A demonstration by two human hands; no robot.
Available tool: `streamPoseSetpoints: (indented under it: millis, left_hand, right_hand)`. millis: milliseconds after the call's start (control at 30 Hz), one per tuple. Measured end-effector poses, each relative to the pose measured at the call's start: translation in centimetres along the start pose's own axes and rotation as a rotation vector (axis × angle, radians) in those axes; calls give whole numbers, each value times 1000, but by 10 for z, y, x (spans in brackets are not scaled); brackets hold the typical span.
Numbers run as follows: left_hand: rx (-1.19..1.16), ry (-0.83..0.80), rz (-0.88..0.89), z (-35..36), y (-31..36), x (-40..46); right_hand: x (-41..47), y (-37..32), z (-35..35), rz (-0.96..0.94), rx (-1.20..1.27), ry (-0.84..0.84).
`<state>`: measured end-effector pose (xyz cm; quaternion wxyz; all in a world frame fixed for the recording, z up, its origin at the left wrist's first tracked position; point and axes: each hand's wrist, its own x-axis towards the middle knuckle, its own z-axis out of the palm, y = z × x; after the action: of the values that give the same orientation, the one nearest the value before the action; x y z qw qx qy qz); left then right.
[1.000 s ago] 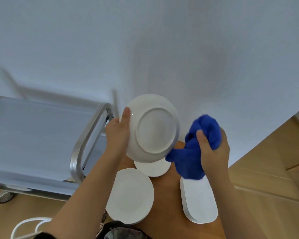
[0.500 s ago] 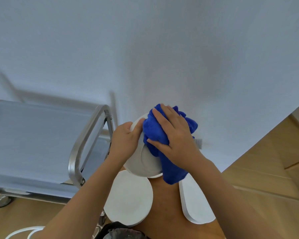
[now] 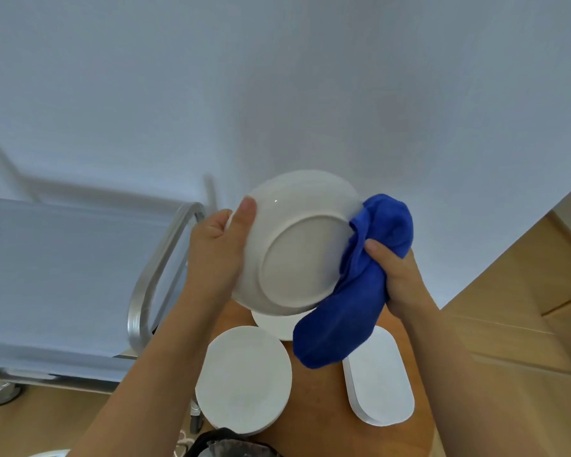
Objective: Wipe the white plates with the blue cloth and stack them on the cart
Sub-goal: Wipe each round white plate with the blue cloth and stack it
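My left hand (image 3: 216, 250) grips a round white plate (image 3: 297, 245) by its left rim, thumb on the underside, which faces me. My right hand (image 3: 398, 277) clutches the bunched blue cloth (image 3: 356, 291) against the plate's right edge; the cloth's tail hangs down below. Under the raised plate, on the small wooden table (image 3: 317, 407), lie a stack of round white plates (image 3: 244, 379), a partly hidden round plate (image 3: 274, 321) and a stack of oval white plates (image 3: 378, 379). The metal cart (image 3: 63, 275) stands to the left with a bare top.
The cart's curved steel handle (image 3: 152, 278) is close to my left forearm. A white wall fills the background. Wooden flooring or panelling (image 3: 521, 318) lies to the right. A dark object (image 3: 225, 445) sits at the bottom edge.
My right hand has slid the cloth off the plate's underside to its right edge. The plate's base is uncovered again and the plate sits slightly higher.
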<state>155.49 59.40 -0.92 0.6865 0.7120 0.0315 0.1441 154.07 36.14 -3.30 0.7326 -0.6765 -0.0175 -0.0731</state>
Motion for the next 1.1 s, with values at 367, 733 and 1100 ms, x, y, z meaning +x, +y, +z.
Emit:
streamPoseSetpoints:
  millis: [367,733,1100]
  left_hand:
    - [-448,-77,-380,27,1,-7]
    - [-547,-284,-610,21,-8,-1]
    - [-177,-110,-275,67,5,-50]
  right_hand:
    - [-18,29,29,199,318,214]
    - [-35,13,8,222,116,99]
    - [-49,5,60,392,442,224]
